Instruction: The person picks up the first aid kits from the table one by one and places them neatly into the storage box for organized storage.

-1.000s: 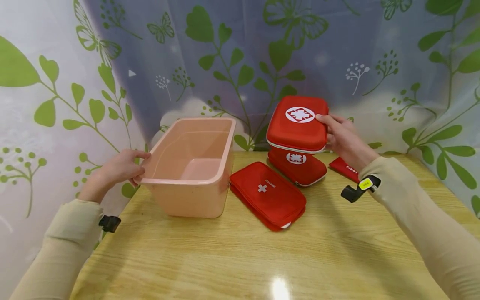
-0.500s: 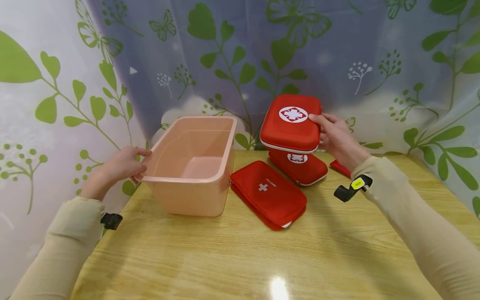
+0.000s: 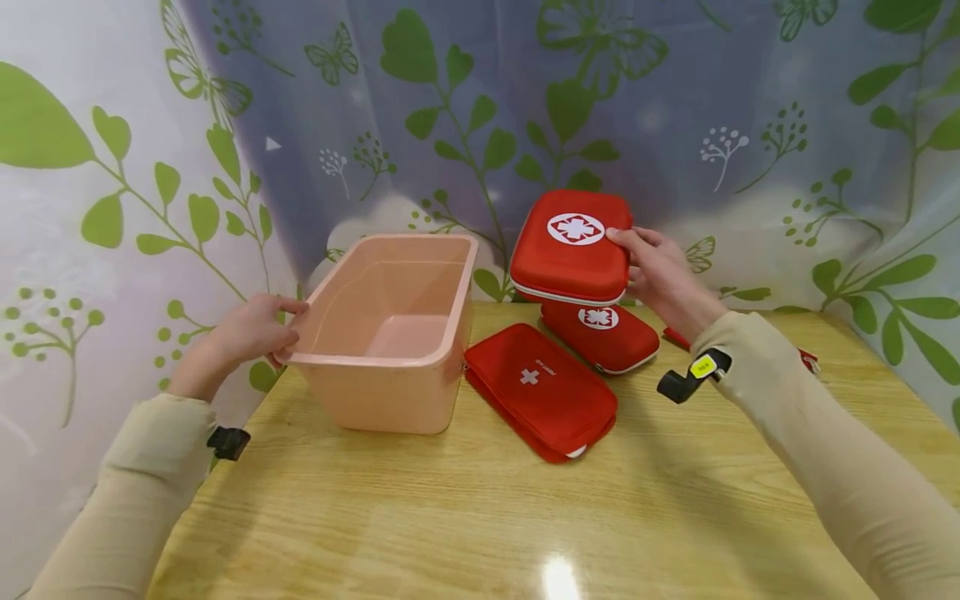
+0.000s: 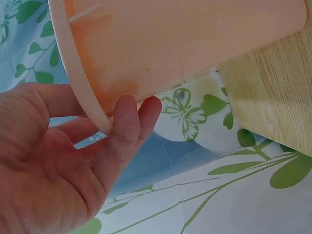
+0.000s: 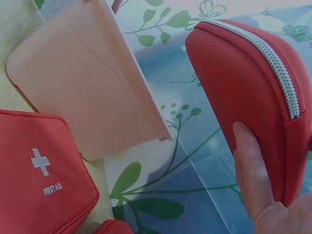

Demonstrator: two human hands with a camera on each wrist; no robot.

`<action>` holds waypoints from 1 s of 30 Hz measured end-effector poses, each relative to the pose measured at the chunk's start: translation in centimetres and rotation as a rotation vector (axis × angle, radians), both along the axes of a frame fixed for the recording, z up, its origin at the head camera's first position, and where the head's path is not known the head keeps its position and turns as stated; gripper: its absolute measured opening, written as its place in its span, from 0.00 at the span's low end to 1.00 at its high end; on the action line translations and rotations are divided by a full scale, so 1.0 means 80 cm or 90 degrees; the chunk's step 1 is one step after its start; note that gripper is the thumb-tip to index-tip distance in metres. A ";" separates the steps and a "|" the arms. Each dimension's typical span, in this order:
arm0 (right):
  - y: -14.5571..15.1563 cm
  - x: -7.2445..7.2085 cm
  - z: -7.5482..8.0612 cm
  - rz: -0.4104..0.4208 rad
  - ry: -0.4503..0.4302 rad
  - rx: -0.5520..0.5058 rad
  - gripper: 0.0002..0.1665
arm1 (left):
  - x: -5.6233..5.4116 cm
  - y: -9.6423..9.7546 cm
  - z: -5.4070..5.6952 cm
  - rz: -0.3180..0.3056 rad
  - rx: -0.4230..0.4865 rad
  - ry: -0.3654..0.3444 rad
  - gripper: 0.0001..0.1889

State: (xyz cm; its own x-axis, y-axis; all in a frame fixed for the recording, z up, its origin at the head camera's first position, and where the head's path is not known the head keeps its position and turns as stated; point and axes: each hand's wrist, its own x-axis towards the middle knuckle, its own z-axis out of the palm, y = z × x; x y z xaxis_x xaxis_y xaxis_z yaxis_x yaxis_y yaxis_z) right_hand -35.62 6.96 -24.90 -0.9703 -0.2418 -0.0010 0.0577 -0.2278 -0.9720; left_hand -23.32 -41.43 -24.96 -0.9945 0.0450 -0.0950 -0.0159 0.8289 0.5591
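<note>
A leaf-and-butterfly-print curtain (image 3: 652, 158) backs and flanks a light wood-grain table (image 3: 375, 517). On it stands a pink plastic tub (image 3: 386, 396), upright, mouth up, longer sides running front to back; a person's L hand (image 3: 243, 337) pinches its rim nr. the front L corner. R of the tub, held clear of the tabletop, a red zip-up hard case (image 3: 558, 271) tilts its lid up & twd. the head cam, white-zip edge facing front; outline looks nr.-square there, so long axis can't be told for sure. It sits L of the R hand (image 3: 663, 279), pinched by its R side, thumb on lid next to the round white emblem, other fingers mostly hidden. Below lie a flat red first-aid pouch (image 3: 540, 408), slanting front-R, & a 2nd red zip case (image 3: 626, 343), partly overlapped. Black strap w/ yellow tag (image 3: 705, 366) at R wrist.
</note>
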 end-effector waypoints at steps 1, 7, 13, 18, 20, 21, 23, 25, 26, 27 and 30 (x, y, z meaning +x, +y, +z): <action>-0.001 -0.001 0.000 -0.001 -0.001 0.000 0.41 | 0.000 0.000 0.000 0.000 0.002 0.000 0.34; -0.010 -0.001 -0.001 0.010 -0.001 -0.005 0.43 | 0.001 0.000 -0.002 0.001 0.005 0.005 0.33; -0.020 -0.003 -0.001 -0.001 0.006 -0.009 0.45 | 0.001 -0.001 -0.002 -0.004 0.000 0.014 0.33; -0.028 -0.004 0.000 0.000 0.013 -0.007 0.44 | 0.001 -0.002 -0.002 -0.001 0.010 0.008 0.33; -0.030 -0.005 0.000 0.004 0.016 -0.004 0.44 | 0.001 -0.002 -0.002 0.000 0.015 0.005 0.33; -0.031 -0.004 0.001 0.007 0.018 -0.002 0.45 | 0.001 -0.002 -0.002 0.000 0.017 0.004 0.33; -0.033 -0.005 0.002 0.009 0.018 -0.004 0.45 | 0.001 -0.002 -0.002 0.000 0.020 0.004 0.33; -0.036 -0.005 0.002 0.010 0.017 -0.009 0.44 | 0.001 -0.002 -0.002 0.002 0.019 0.006 0.33; -0.037 -0.005 0.002 0.011 0.016 -0.016 0.44 | 0.001 -0.003 -0.003 0.004 0.018 0.006 0.33; -0.038 -0.006 0.002 0.010 0.013 -0.025 0.44 | 0.001 -0.003 -0.003 0.006 0.016 0.008 0.33; -0.043 -0.006 0.000 0.005 0.005 -0.043 0.42 | 0.001 -0.002 -0.004 0.012 0.015 0.010 0.33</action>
State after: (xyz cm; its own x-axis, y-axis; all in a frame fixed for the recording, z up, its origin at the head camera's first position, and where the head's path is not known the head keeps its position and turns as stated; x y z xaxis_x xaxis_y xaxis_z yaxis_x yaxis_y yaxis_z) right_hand -36.13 3.52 -24.89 -0.9682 -0.2490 0.0228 0.0526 -0.2919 -0.9550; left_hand -23.25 -41.61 -25.25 -0.9965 0.0279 -0.0789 -0.0230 0.8152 0.5787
